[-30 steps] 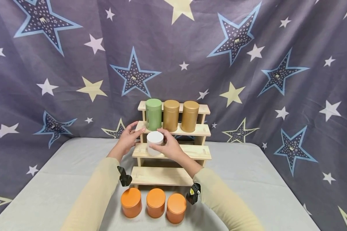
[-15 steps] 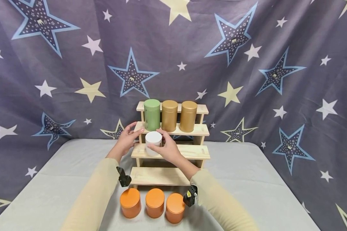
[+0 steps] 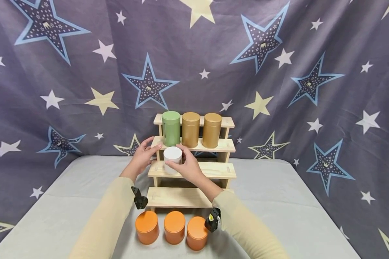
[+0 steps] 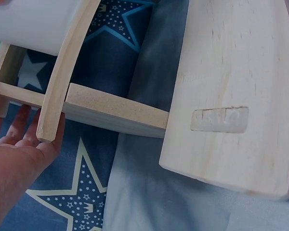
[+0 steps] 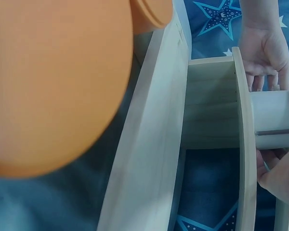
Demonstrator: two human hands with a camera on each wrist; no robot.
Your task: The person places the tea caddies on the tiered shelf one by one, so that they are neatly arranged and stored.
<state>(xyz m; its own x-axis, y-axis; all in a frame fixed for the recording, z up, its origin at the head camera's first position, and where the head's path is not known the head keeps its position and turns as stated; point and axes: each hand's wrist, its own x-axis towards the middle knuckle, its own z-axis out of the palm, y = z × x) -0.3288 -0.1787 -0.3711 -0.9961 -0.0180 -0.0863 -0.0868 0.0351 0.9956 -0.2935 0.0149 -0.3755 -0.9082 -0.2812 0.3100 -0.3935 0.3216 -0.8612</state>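
In the head view, my right hand [image 3: 191, 167] grips a white canister [image 3: 173, 154] from its right side, thumb in front and fingers behind. The canister is upright at the left end of the second-lowest step of a wooden tiered shelf [image 3: 210, 169]. My left hand [image 3: 142, 156] holds the left end of the step above, its thumb near the front edge. In the left wrist view, the fingers of the left hand [image 4: 19, 163] reach behind the shelf's side frame. The right wrist view shows the white canister [image 5: 277, 113] with a dark line along its side.
A green canister [image 3: 171, 129] and two gold canisters, one in the middle [image 3: 190, 131] and one at right [image 3: 212, 131], stand on the second-highest step. Three orange tins, left [image 3: 147, 228], middle [image 3: 174, 228] and right [image 3: 197, 233], sit on the grey cloth before the shelf.
The head view has shifted slightly, and my right forearm sits a little further left. Both hands keep their holds, and the white canister stays at the same spot on the shelf.
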